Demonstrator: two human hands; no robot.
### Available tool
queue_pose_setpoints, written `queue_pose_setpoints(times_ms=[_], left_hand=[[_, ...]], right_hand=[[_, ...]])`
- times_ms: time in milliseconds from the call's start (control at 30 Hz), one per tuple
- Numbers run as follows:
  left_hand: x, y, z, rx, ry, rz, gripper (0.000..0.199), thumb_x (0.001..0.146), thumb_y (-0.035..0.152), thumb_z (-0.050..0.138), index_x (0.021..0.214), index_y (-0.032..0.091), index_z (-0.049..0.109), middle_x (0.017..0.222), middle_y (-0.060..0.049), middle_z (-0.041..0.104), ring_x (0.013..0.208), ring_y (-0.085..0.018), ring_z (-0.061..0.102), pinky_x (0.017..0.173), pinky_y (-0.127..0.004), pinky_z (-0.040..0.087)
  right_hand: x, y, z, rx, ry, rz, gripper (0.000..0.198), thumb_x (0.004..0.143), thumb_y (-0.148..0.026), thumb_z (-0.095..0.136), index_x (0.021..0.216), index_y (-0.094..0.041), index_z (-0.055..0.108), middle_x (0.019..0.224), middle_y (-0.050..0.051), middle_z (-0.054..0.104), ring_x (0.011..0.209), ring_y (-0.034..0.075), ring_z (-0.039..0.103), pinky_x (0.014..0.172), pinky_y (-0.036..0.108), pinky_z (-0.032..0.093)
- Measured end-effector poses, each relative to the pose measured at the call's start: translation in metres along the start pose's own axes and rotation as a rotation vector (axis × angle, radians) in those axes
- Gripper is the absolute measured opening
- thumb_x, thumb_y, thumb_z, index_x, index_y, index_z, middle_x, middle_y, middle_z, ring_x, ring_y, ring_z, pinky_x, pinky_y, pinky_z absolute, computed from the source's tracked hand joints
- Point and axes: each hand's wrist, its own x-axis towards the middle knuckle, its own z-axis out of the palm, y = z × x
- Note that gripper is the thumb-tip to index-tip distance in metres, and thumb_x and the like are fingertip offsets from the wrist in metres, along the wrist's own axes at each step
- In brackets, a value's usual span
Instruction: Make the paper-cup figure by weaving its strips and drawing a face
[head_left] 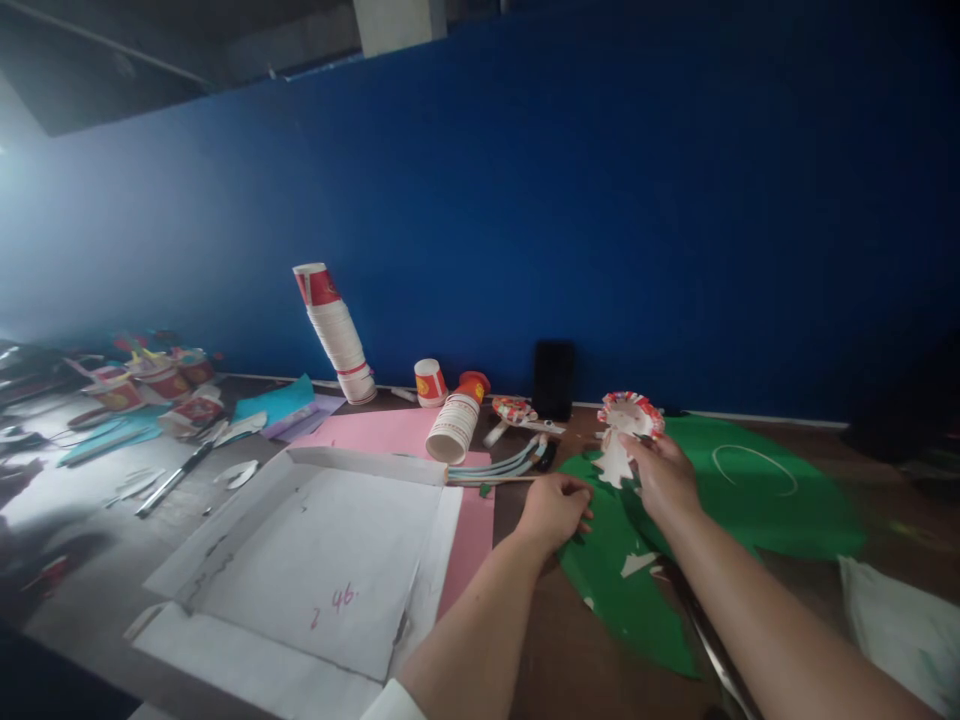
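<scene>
My right hand (666,478) is closed on a cut paper cup (616,458), its white inside showing and a red-and-white fringe around its top. Loosely curled, my left hand (553,514) rests by the edge of a green paper sheet (615,590); whatever its fingers may hold is hidden. White paper scraps (637,564) lie on the green sheet below my right hand. Left of that hand, a red-and-white cup cutting (514,410) lies near the wall.
A white box lid (300,560) sits partly on pink paper (360,430). Behind it are a leaning cup stack (339,340), a toppled stack (454,425) and one upturned cup (430,383). A black phone (553,378) leans against the blue wall. Decorated cups (161,382) stand far left.
</scene>
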Motion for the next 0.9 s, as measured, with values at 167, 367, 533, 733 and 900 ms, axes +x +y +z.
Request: queue_pose_setpoints(times_ms=[167, 367, 533, 733, 900], left_hand=[[-0.002, 0.003, 0.0, 0.024, 0.0, -0.006, 0.013, 0.084, 0.016, 0.058, 0.089, 0.01, 0.069, 0.062, 0.0, 0.06, 0.043, -0.006, 0.054, 0.044, -0.016, 0.042], [0.0, 0.0, 0.0, 0.026, 0.009, 0.007, 0.016, 0.084, 0.019, 0.059, 0.093, 0.011, 0.069, 0.065, -0.001, 0.062, 0.045, -0.007, 0.056, 0.045, -0.016, 0.044], [0.001, 0.0, 0.001, -0.049, 0.047, 0.014, 0.017, 0.082, 0.015, 0.059, 0.096, 0.01, 0.068, 0.082, -0.005, 0.066, 0.058, -0.009, 0.06, 0.046, -0.016, 0.048], [0.0, 0.002, 0.001, -0.063, 0.043, 0.001, 0.02, 0.081, 0.014, 0.059, 0.099, 0.009, 0.068, 0.083, -0.005, 0.066, 0.057, -0.009, 0.06, 0.046, -0.017, 0.049], [-0.001, 0.003, 0.0, -0.047, 0.034, -0.002, 0.02, 0.081, 0.014, 0.059, 0.099, 0.009, 0.068, 0.079, -0.004, 0.065, 0.057, -0.009, 0.06, 0.046, -0.017, 0.049]], right_hand=[[0.001, 0.0, -0.001, -0.01, -0.014, 0.004, 0.025, 0.056, -0.03, 0.077, 0.073, -0.017, 0.065, 0.056, -0.004, 0.062, 0.045, 0.01, 0.051, 0.045, 0.023, 0.04], [-0.001, -0.001, 0.003, 0.005, -0.012, 0.021, 0.028, 0.056, -0.03, 0.076, 0.08, -0.019, 0.066, 0.061, -0.005, 0.064, 0.051, 0.011, 0.057, 0.05, 0.023, 0.047], [-0.007, -0.007, 0.006, 0.005, -0.02, 0.042, 0.031, 0.056, -0.029, 0.076, 0.085, -0.018, 0.068, 0.061, -0.005, 0.065, 0.049, 0.011, 0.057, 0.048, 0.022, 0.047], [-0.011, -0.012, 0.008, 0.012, -0.006, 0.079, 0.029, 0.055, -0.023, 0.074, 0.083, -0.018, 0.069, 0.063, -0.004, 0.066, 0.05, 0.01, 0.058, 0.047, 0.02, 0.048], [-0.01, -0.01, 0.009, 0.018, 0.018, 0.095, 0.031, 0.052, -0.021, 0.074, 0.082, -0.018, 0.068, 0.064, -0.004, 0.066, 0.051, 0.01, 0.059, 0.048, 0.02, 0.05]])
